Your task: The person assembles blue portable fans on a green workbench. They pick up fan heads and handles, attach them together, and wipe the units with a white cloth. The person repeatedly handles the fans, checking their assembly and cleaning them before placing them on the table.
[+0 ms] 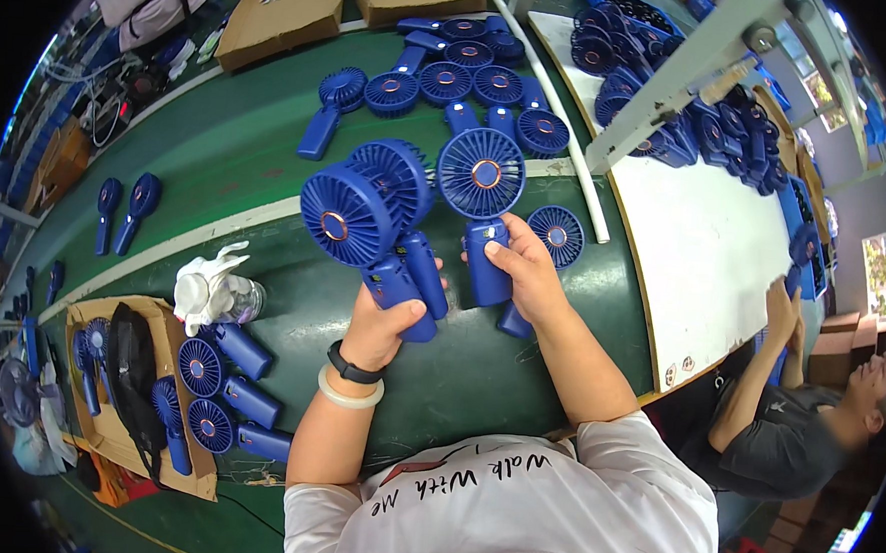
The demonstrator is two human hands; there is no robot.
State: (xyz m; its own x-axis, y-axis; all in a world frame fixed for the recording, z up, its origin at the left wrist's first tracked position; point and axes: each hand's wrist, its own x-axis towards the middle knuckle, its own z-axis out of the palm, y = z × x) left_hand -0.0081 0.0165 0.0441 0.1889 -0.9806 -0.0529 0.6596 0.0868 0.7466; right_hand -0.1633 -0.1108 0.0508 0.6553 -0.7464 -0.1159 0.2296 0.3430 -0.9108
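Note:
My left hand (378, 325) is closed around the handles of two blue handheld fans, one partly behind the other. The front fan (346, 221) has a copper-coloured ring at its hub. My right hand (531, 271) grips another blue handheld fan (481, 178) by its handle, thumb on the front, head upright and facing me. Just beyond my right hand lies one more fan (557, 234) on the green work surface, its handle partly hidden by my hand. Several fans (445, 81) lie in a cluster farther back.
Left of me are a clear container with white gloves (209, 286), several fans (246, 398) and a cardboard box (178, 463). Open boxes (284, 23) stand at the back. A white rail (562, 113) borders the white table (664, 258) at right, where a co-worker (786, 415) handles a fan.

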